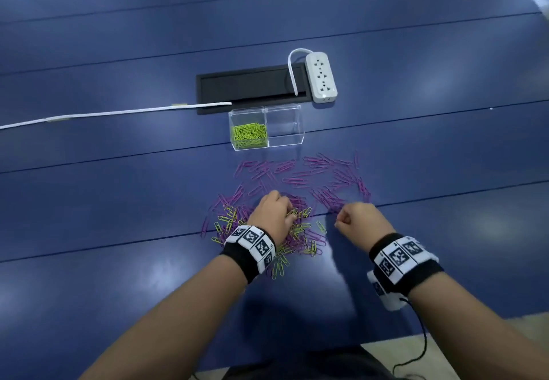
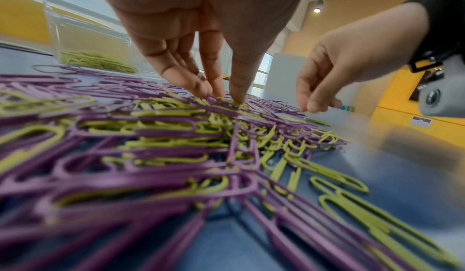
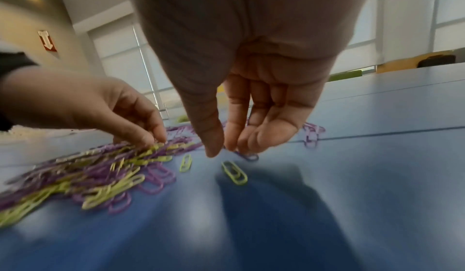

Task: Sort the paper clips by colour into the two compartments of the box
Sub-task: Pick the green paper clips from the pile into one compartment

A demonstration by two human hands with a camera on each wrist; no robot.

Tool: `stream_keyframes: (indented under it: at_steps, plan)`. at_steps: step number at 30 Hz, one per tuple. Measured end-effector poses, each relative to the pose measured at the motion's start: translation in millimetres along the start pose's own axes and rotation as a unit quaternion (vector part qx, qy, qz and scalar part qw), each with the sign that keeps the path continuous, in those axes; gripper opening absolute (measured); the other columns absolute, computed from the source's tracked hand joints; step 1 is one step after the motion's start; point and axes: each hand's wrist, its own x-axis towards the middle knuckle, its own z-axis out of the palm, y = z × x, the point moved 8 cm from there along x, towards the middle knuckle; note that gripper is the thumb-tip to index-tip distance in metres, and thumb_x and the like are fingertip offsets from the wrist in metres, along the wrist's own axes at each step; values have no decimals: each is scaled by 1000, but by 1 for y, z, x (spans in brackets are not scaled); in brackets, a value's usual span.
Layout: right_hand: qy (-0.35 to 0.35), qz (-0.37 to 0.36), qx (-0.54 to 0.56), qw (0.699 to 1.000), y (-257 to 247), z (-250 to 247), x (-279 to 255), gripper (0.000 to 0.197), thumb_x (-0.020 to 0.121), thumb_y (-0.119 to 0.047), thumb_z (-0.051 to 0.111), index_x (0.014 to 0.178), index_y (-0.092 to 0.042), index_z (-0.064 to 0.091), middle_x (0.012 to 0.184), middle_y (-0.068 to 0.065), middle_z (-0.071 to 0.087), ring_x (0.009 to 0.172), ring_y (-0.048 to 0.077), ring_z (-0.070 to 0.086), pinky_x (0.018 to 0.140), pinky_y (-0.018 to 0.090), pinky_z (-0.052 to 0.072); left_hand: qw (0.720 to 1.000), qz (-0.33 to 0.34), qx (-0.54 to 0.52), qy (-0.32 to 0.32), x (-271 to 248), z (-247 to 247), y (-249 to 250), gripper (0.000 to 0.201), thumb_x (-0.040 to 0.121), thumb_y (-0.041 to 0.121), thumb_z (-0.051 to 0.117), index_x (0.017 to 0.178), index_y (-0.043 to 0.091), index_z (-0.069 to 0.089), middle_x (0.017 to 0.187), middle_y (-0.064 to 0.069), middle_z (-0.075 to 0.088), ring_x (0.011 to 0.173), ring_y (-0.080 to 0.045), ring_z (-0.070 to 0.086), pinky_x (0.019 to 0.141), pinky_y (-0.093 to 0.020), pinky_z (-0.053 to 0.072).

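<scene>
A clear two-compartment box (image 1: 298,138) stands beyond the clips. Its left half holds green paper clips (image 1: 249,136) and nothing shows in its right half (image 1: 285,130). Purple clips (image 1: 300,171) lie scattered in front of it. Nearer me is a mixed green and purple pile (image 1: 300,231) (image 2: 176,128) (image 3: 105,167). My left hand (image 1: 274,210) (image 2: 224,96) points its fairly straight fingers and thumb down, tips touching the pile's top. My right hand (image 1: 355,219) (image 3: 222,150) is curled just right of the pile, thumb and fingertips closing on one end of a purple clip (image 3: 249,157) on the table.
A white power strip (image 1: 321,78) and its cable lie behind the box beside a black cable hatch (image 1: 252,86). A white flat cable (image 1: 113,115) runs off to the left. Two loose green clips (image 3: 234,172) lie near my right hand. Bare blue table (image 1: 445,186) extends to the right.
</scene>
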Motion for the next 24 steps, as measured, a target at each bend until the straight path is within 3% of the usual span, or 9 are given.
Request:
stream_keyframes:
  at_steps: [4, 9, 12, 14, 18, 21, 24]
  plan:
    - [33, 18, 8, 999, 13, 16, -10, 7, 83, -16, 58, 78, -11, 60, 97, 8, 60, 89, 28, 58, 79, 35, 49, 1000, -8, -8, 0, -7, -1, -7, 27, 92, 31, 57, 114, 15, 59, 113, -1, 47, 112, -18, 48, 100, -32, 41]
    - [57, -14, 29, 998, 5, 21, -14, 10, 84, -8, 51, 76, -14, 48, 95, 10, 57, 90, 27, 54, 79, 33, 44, 1000, -6, 5, 11, -15, -3, -9, 27, 90, 31, 58, 113, 17, 59, 109, 1, 46, 109, -16, 48, 99, -31, 43]
    - [62, -29, 70, 995, -2, 19, -15, 6, 86, -8, 50, 88, -11, 55, 91, 4, 58, 86, 24, 56, 80, 34, 46, 999, -22, 23, 14, -14, -1, -5, 27, 90, 36, 58, 109, 17, 59, 109, 0, 47, 107, -18, 48, 95, -35, 46]
    - [67, -17, 145, 987, -3, 18, -14, 16, 88, -8, 48, 98, -13, 59, 93, 0, 58, 84, 19, 56, 83, 31, 47, 999, -29, 43, 11, -11, 1, -1, 26, 90, 36, 58, 106, 15, 58, 109, -3, 47, 107, -20, 47, 92, -37, 47]
    - [71, 9, 195, 978, -7, 18, -6, 24, 91, -9, 40, 84, -17, 62, 99, 3, 57, 87, 17, 54, 87, 27, 43, 998, -22, 67, 1, -6, 6, 6, 21, 93, 29, 54, 103, 11, 58, 110, -6, 47, 109, -24, 46, 94, -41, 46]
    - [70, 26, 172, 982, -14, 19, -3, 17, 90, -15, 47, 83, -12, 62, 94, 3, 53, 89, 23, 56, 84, 26, 41, 999, -39, -1, 14, -6, 1, 2, 11, 93, 26, 55, 91, 15, 56, 102, -3, 49, 102, -22, 49, 92, -38, 45]
    - [64, 24, 127, 989, -23, 24, -5, 15, 86, -23, 60, 96, -11, 60, 100, 1, 47, 86, 17, 49, 83, 25, 39, 987, -89, -125, 56, -11, -12, -9, 10, 92, 25, 57, 86, 18, 54, 90, 3, 56, 85, -16, 56, 77, -30, 48]
